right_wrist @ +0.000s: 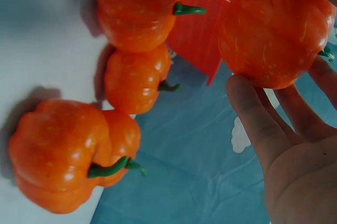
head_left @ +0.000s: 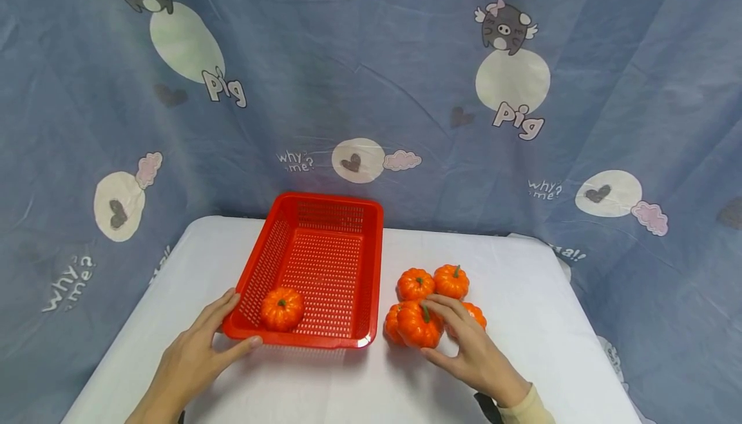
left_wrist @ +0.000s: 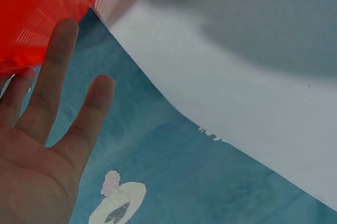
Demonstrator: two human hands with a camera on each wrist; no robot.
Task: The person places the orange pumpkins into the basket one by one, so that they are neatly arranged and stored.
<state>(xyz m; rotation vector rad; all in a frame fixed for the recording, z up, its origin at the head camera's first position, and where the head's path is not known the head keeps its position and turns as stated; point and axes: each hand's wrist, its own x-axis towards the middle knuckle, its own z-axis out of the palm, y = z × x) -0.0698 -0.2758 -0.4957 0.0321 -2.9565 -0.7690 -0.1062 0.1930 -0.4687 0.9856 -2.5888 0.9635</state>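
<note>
A red plastic basket (head_left: 375, 269) stands on the table, with one small orange pumpkin (head_left: 282, 310) in its near left corner. At that corner my left hand (head_left: 194, 353) rests its mostly straight fingers against the outer side, thumb by the near rim; the left wrist view shows fingertips touching the red wall (left_wrist: 31, 29). Right of the basket, my right hand (head_left: 472, 350) holds a green-stemmed pumpkin (head_left: 418, 326) between thumb and fingers. It appears raised above the others in the right wrist view, where the held pumpkin (right_wrist: 274, 29) fills the upper right.
Several more pumpkins cluster around the right hand: one at the back left (head_left: 415, 283), one at the back right (head_left: 451, 281), one partly behind the held one (head_left: 391, 324), and another beyond the fingers (head_left: 476, 313). A blue printed curtain (head_left: 371, 89) hangs behind the white table (head_left: 510, 282).
</note>
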